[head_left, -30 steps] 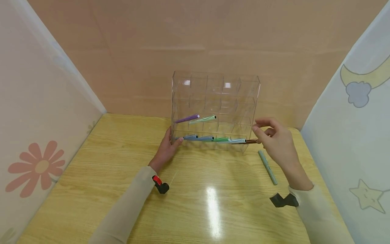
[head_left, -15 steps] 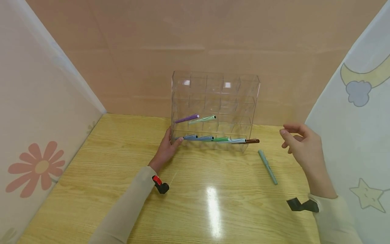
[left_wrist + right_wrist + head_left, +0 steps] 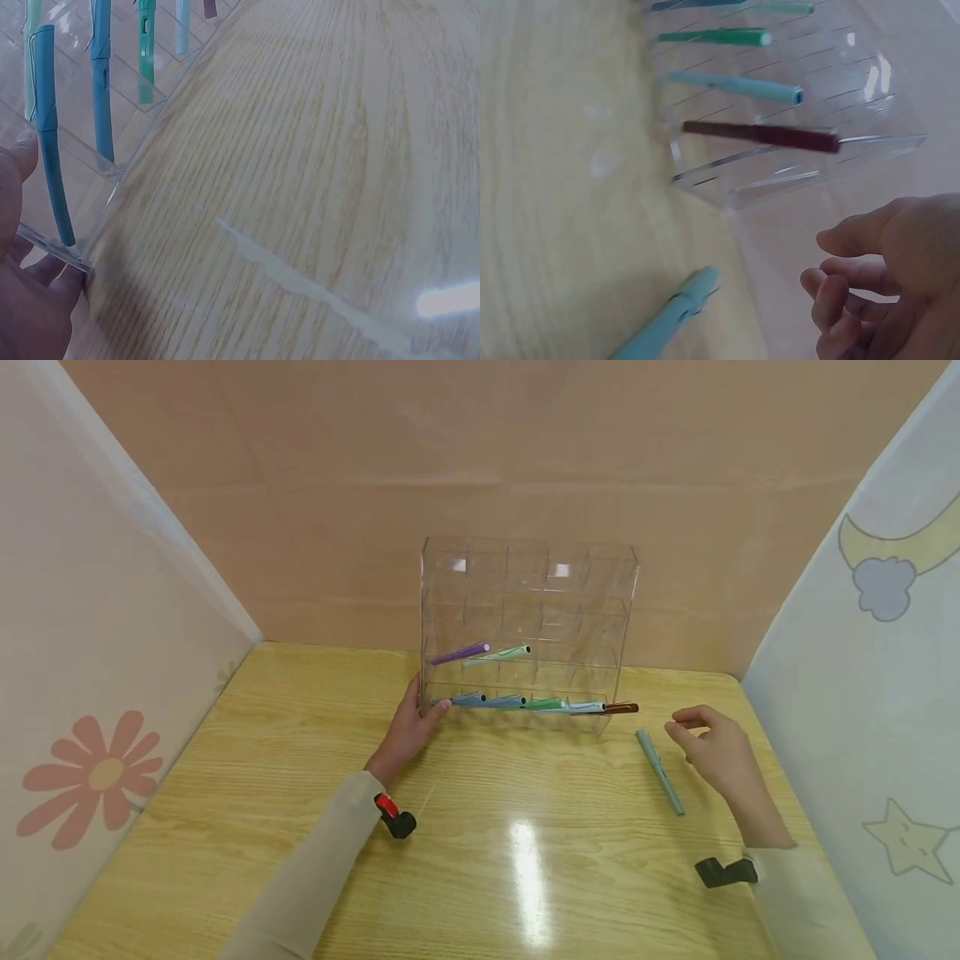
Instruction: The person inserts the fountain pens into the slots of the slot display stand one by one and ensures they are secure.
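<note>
A clear acrylic pen rack (image 3: 525,560) with rows of compartments stands upright at the back of the table. My left hand (image 3: 408,732) grips its lower left side, thumb in front and fingers behind. Pens lean in the bottom row: two blue ones, a green pen (image 3: 716,37), a light blue pen (image 3: 735,86) and a brown pen (image 3: 761,135) at the right end. One row up are a purple pen (image 3: 460,652) and a pale green pen (image 3: 498,655). My right hand (image 3: 716,752), fingers loosely bent and holding nothing, hovers right of a grey-green pen (image 3: 660,772) on the table.
The wooden table (image 3: 315,718) meets an orange-brown backdrop (image 3: 337,485). Printed cloth panels flank it, a left panel (image 3: 90,635) with a flower and a right panel (image 3: 885,710) with a moon and star.
My right hand let go of the brown pen at the rack's right end, swung out to the right, then came lower and back toward the loose pen. The left hand has stayed in place.
</note>
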Demonstrator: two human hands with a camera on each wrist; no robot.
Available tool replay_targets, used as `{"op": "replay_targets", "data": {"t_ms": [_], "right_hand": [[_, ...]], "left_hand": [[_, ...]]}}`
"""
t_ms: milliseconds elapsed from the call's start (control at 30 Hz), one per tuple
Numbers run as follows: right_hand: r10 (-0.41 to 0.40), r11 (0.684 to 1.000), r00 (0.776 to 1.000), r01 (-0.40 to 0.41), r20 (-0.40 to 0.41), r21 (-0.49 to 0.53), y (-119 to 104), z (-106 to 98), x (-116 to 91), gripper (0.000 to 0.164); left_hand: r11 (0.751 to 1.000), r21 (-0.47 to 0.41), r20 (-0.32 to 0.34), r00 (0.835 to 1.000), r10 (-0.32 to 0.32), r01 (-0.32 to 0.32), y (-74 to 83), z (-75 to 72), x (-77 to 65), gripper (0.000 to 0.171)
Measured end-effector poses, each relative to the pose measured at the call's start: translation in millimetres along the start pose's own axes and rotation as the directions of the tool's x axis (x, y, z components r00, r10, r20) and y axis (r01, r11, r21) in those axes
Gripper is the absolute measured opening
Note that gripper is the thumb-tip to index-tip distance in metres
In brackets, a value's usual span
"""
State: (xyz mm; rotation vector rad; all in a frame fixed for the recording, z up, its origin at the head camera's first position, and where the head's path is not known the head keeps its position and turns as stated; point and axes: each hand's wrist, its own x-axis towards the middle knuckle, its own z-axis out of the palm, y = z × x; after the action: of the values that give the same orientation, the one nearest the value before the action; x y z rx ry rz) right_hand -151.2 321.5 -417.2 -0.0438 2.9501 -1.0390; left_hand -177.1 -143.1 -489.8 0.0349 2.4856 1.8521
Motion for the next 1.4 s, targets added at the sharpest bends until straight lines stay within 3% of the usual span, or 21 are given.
{"op": "replay_targets", "data": {"t_ms": [200, 467, 633, 867, 1133, 1400], "right_hand": [[0.036, 0.996, 0.996, -0.028, 0.084, -0.090, 13.9, 19.4, 4.1, 0.050], [0.111, 0.987, 0.968, -0.081, 0.224, -0.137, 22.4, 36.2, 11.3, 0.064], [0.106, 0.984, 0.968, -0.068, 0.227, -0.167, 21.9, 43.2, 14.7, 0.066], [0.114, 0.975, 0.970, -0.067, 0.214, -0.214, 18.9, 47.8, 19.1, 0.058], [0.142, 0.972, 0.968, -0.097, 0.208, -0.214, 15.9, 47.8, 22.9, 0.045], [0.123, 0.974, 0.965, -0.072, 0.233, -0.216, 18.7, 45.5, 25.7, 0.047]], "left_hand": [[1.000, 0.000, -0.001, 1.000, -0.012, 0.012, 1.5, -0.9, -0.5, 0.084], [1.000, 0.000, 0.000, 1.000, -0.015, 0.015, 2.4, -1.7, -1.4, 0.084], [1.000, 0.005, -0.005, 1.000, -0.015, 0.015, 2.3, -1.2, -1.9, 0.083], [1.000, 0.004, 0.000, 1.000, -0.009, 0.009, 2.6, -0.6, -3.3, 0.083], [1.000, -0.008, 0.009, 1.000, -0.003, 0.004, 3.4, -0.7, -3.2, 0.084], [1.000, -0.004, 0.008, 1.000, 0.001, -0.001, 3.5, -1.0, -2.0, 0.084]]}}
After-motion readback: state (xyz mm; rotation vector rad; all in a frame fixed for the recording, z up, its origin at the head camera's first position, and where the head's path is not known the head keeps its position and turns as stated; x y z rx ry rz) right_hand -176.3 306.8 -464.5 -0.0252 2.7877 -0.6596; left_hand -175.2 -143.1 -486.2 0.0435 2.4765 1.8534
